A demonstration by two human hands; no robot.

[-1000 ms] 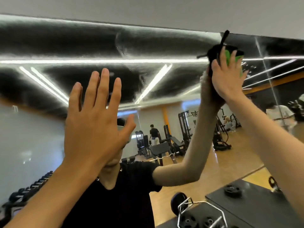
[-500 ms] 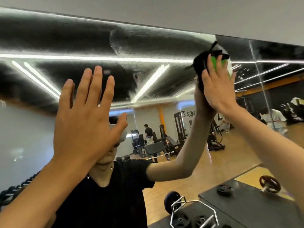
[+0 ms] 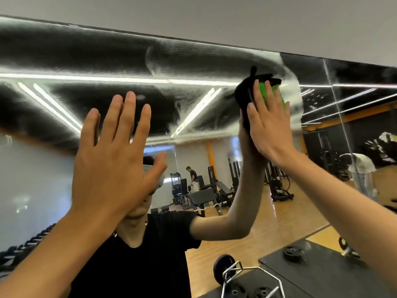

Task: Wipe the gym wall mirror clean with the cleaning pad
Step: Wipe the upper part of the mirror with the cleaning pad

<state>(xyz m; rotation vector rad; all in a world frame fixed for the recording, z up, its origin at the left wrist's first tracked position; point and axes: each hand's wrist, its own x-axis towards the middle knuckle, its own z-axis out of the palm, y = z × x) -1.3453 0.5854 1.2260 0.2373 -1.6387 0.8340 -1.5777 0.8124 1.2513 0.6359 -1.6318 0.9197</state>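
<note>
Pad: we press the green cleaning pad (image 3: pixel 271 96) flat on the mirror (image 3: pixel 107 61), under our right hand (image 3: pixel 268 127), fingers straight
Left hand (image 3: pixel 111 166): spread, holding nothing

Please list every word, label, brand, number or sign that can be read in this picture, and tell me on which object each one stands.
None can be read.
The cleaning pad under the right hand shows no print.
The weight plates reflected in the mirror are too blurred to show any numbers.
A small mark on the reflected wall at far left is illegible.
</note>
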